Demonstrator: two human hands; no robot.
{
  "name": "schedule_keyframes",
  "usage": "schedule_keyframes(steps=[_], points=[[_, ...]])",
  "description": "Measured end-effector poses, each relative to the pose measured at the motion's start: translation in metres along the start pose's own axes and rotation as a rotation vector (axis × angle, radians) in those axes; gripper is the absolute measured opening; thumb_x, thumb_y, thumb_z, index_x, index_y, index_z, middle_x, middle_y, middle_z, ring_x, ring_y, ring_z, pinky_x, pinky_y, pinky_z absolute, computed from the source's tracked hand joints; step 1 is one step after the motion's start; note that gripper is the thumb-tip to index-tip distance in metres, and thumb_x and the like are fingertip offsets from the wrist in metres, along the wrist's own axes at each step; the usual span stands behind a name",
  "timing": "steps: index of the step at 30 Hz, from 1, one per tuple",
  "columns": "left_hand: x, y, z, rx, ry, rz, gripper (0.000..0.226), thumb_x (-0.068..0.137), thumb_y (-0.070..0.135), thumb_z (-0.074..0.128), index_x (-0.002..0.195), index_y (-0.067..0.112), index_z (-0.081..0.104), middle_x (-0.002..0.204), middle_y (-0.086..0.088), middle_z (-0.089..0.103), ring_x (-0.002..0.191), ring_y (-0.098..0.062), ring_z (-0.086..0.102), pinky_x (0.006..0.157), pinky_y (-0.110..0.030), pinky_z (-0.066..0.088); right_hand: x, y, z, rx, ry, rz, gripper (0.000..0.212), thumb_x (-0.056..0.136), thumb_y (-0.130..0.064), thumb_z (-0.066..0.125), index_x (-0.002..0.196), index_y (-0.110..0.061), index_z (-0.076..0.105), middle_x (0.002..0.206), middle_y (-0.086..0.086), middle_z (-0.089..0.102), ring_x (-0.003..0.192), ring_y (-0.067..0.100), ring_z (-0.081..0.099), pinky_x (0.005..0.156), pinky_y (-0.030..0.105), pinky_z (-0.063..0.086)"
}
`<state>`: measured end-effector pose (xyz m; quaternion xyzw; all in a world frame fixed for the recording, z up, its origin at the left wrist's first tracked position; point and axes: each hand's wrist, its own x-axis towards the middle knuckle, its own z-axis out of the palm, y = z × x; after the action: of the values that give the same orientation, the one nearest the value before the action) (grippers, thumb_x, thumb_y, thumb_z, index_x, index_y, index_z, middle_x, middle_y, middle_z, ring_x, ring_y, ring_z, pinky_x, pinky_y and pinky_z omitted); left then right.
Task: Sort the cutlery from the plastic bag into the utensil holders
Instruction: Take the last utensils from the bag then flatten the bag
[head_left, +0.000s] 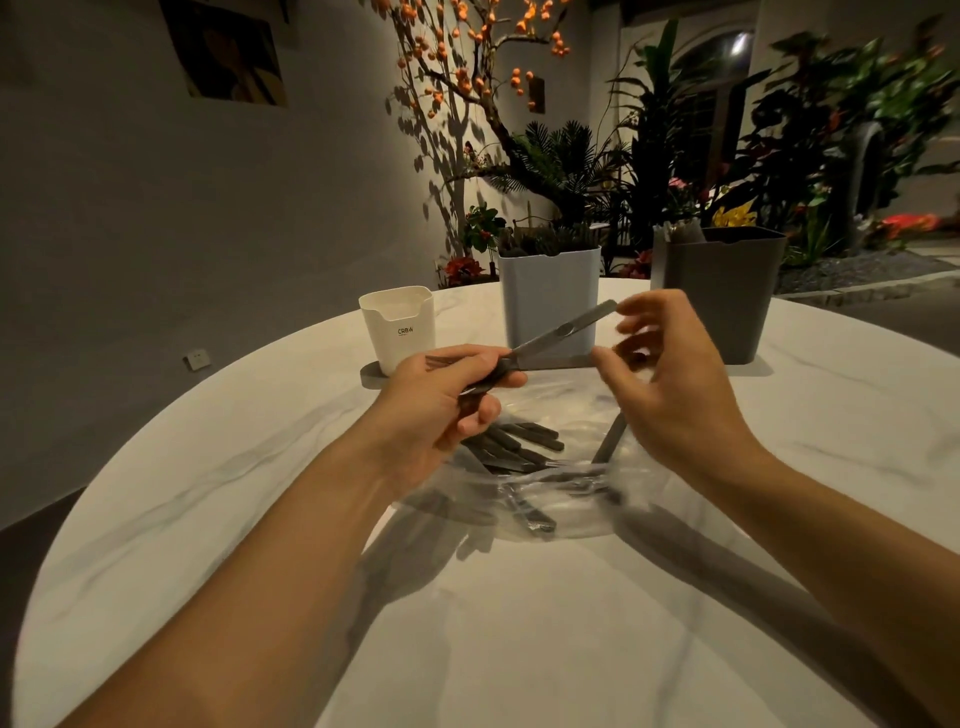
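1. Here, left hand (441, 395) raised above the plastic bag (545, 478), fingers curled tight around dark cutlery pieces (563, 328); handles angled up and to the right, toward the right hand, one with an oval mark on it.
2. Right hand (670, 379) just beside those handle ends, fingers loosely bent and spread, thumb pointing left at the lower handle; blurred, holding nothing, contact with the handles impossible to confirm.
3. Flat on the table (805, 467) between the two wrists, the clear bag, crumpled, with more dark cutlery (514, 447) inside, lying in a loose pile; one piece (609, 441) propped at a slant near the right wrist.
4. Beyond the hands, three utensil holders in a row: white holder (400, 327) on the left, printed with small lettering, nothing visible above its rim; blue-grey holder (548, 296) in the middle, dark contents just showing at the rim; dark grey holder (727, 296) on the right, with pale handle ends sticking out at its left corner.
5. Behind the table, a berry-laden branch (467, 57) and leafy plants (779, 135) against the wall.
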<state>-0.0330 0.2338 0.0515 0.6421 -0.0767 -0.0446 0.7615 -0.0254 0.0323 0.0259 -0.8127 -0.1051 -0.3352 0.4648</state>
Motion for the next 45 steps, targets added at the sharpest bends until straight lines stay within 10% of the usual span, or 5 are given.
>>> schedule_keyframes(steps=[5, 9, 13, 28, 45], points=[[-0.003, 0.001, 0.004, 0.164, 0.024, 0.141, 0.019, 0.099, 0.010, 0.057, 0.091, 0.007, 0.074, 0.075, -0.011, 0.072, 0.048, -0.014, 0.051, 0.047, -0.023, 0.038, -0.003, -0.003, 0.002, -0.611, -0.104, -0.550, 0.051, 0.098, -0.056, 0.042, 0.133, -0.021, 0.054, 0.138, 0.005, 0.051, 0.139, 0.025, 0.037, 0.122, 0.049, 0.016], [-0.002, 0.003, 0.006, 0.166, 0.073, 0.225, 0.011, 0.094, 0.008, 0.064, 0.096, 0.000, 0.072, 0.074, -0.015, 0.072, 0.048, -0.016, 0.054, 0.042, -0.020, 0.042, -0.005, -0.006, 0.003, -0.542, -0.172, -0.656, 0.036, 0.102, -0.042, 0.038, 0.108, -0.014, 0.061, 0.095, 0.004, 0.065, 0.080, 0.022, 0.062, 0.087, 0.045, 0.055], [0.001, 0.003, 0.005, 0.052, 0.133, 0.264, 0.011, 0.091, 0.009, 0.069, 0.099, 0.001, 0.069, 0.070, -0.008, 0.070, 0.052, -0.010, 0.055, 0.045, -0.017, 0.042, -0.009, -0.020, 0.007, -0.458, -0.210, -0.561, 0.044, 0.097, -0.049, 0.033, 0.105, -0.014, 0.058, 0.082, 0.000, 0.064, 0.060, 0.014, 0.058, 0.053, 0.028, 0.055], [0.006, -0.004, 0.026, 0.293, 0.185, 0.330, 0.014, 0.099, 0.026, 0.057, 0.101, 0.025, 0.071, 0.094, 0.010, 0.077, 0.098, -0.009, 0.071, 0.097, -0.036, 0.054, -0.004, -0.040, 0.018, -0.004, -0.226, -0.095, 0.023, 0.101, -0.037, 0.048, 0.120, -0.025, 0.056, 0.106, -0.011, 0.060, 0.095, 0.003, 0.058, 0.080, 0.020, 0.053], [0.057, 0.072, 0.050, 0.371, -0.123, 0.290, 0.013, 0.093, 0.011, 0.064, 0.095, 0.016, 0.075, 0.084, 0.002, 0.078, 0.079, -0.014, 0.075, 0.070, -0.023, 0.059, 0.118, -0.080, -0.037, 0.142, -0.222, -0.232, 0.033, 0.091, 0.005, 0.063, 0.111, -0.022, 0.065, 0.100, -0.004, 0.068, 0.098, 0.006, 0.067, 0.079, 0.012, 0.054]])
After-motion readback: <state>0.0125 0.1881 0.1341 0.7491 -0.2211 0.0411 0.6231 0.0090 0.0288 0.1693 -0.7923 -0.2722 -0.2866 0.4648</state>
